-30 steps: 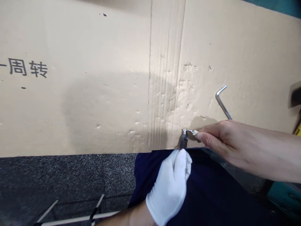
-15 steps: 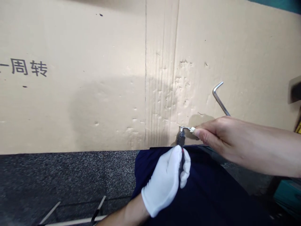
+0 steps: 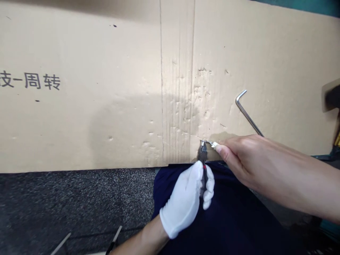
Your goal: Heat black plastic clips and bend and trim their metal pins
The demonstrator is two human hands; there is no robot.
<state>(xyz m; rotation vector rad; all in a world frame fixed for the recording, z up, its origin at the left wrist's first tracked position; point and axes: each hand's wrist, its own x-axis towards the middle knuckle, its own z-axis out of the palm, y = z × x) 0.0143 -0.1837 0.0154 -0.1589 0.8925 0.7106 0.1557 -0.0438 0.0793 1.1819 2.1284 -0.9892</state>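
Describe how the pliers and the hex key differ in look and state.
The pliers are dark with a touch of red; the hex key is plain silver. The pliers are held in the gloved left hand; the hex key lies on the cardboard. The pliers look nearly straight, while the hex key bends into an L. Both are tools, partly hidden from view.

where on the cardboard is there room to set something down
The widest free patch of cardboard lies between the printed characters and the fold line. Another lies beyond the hex key, toward the far edge. It is crowded at the near edge, where the left hand holds pliers on a metal piece and the right hand pinches its white end.
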